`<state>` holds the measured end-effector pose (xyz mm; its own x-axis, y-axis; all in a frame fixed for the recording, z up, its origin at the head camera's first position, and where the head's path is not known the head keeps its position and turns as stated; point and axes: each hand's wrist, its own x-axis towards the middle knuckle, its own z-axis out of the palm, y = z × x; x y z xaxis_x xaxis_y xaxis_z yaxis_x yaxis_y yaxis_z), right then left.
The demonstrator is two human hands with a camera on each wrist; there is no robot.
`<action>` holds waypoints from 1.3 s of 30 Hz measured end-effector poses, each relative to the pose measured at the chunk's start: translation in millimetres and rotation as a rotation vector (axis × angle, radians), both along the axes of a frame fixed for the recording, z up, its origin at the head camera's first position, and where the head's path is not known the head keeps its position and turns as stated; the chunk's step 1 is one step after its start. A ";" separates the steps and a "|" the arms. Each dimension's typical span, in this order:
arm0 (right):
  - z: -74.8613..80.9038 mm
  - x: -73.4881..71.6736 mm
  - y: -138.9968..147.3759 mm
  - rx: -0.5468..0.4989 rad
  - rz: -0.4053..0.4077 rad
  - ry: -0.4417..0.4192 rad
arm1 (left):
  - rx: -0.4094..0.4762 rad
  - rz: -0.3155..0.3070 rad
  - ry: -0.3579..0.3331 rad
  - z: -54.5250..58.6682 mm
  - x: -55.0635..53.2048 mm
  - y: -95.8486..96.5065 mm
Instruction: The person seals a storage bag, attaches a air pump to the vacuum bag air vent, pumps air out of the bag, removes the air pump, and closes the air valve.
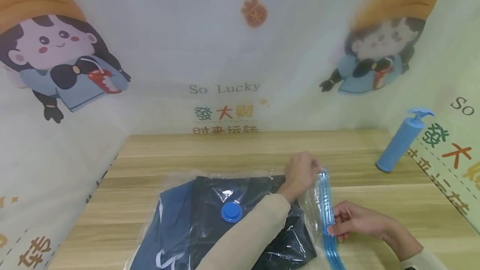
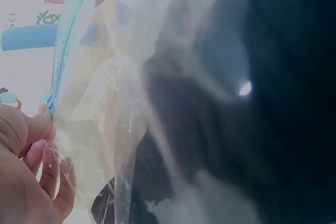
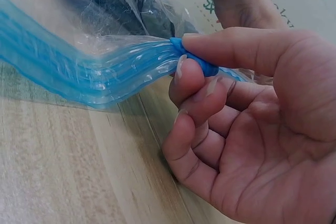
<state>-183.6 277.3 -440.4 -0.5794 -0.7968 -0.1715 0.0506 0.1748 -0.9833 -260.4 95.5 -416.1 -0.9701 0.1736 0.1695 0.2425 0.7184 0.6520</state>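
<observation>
A clear vacuum storage bag (image 1: 310, 207) lies on the table with folded dark and blue clothes (image 1: 174, 213) inside. Its round blue valve (image 1: 231, 212) faces up. Along the bag's right edge runs a blue zip seal (image 1: 324, 191). My left hand (image 1: 301, 173) pinches the bag at the far end of that seal, between thumb and fingers. Lower down the strip, my right hand (image 1: 361, 221) pinches a small blue zip slider (image 3: 202, 65) seated on the seal. Near the slider the strip bends in a wave in the right wrist view. My left forearm covers part of the bag.
A blue hand pump (image 1: 401, 143) stands at the back right of the wooden table (image 1: 225, 149). Behind and beside the table hangs a printed cloth (image 1: 161, 53) with cartoon figures and lettering.
</observation>
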 end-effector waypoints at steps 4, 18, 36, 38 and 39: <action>-2.7 4.1 4.4 -0.010 0.005 -0.020 | -0.009 -0.013 -0.009 0.1 2.5 4.0; -0.8 1.0 2.6 -0.029 0.002 0.017 | 0.002 -0.009 0.025 8.6 -3.8 -5.3; -8.3 9.6 3.1 -0.132 0.087 -0.012 | 0.077 0.025 0.003 12.4 -13.0 -13.3; -9.4 10.4 3.1 -0.142 0.095 -0.017 | 0.079 0.026 0.014 11.5 -14.5 -14.1; -9.6 10.7 3.1 -0.145 0.096 -0.017 | 0.080 0.026 0.018 10.8 -15.2 -14.1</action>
